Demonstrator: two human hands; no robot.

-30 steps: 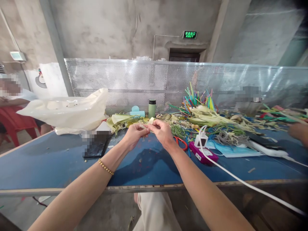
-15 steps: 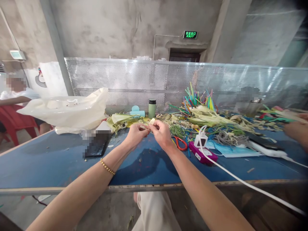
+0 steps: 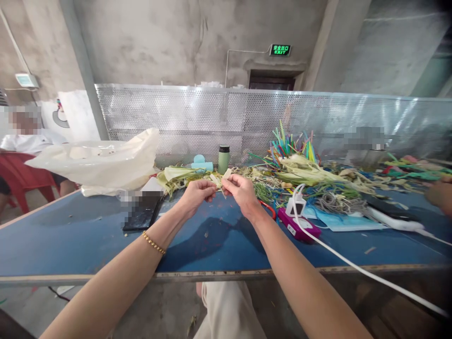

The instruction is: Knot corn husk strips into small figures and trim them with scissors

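Above the blue table, my left hand (image 3: pixel 198 197) is closed in a pinch, with a small pale piece of corn husk (image 3: pixel 214 179) standing up at its fingertips. Close beside it, my right hand (image 3: pixel 242 192) pinches another short pale strip of corn husk (image 3: pixel 227 174) between thumb and forefinger. A narrow gap separates the fingertips of the two hands. Behind them lies a loose heap of yellow-green husks (image 3: pixel 181 175). How the two pale pieces join, if they do, is too small to tell.
A green bottle (image 3: pixel 223 160) stands behind my hands. Left are a black phone (image 3: pixel 141 214) and a cream plastic sheet (image 3: pixel 95 165). Right are coloured pipe cleaners (image 3: pixel 293 146), a purple box (image 3: pixel 298 226) with a white cable, and a co-worker's hand (image 3: pixel 439 194).
My hands have drawn slightly apart, and two pale ends now show between them. The co-worker's hand at the right has moved lower and farther out of view.
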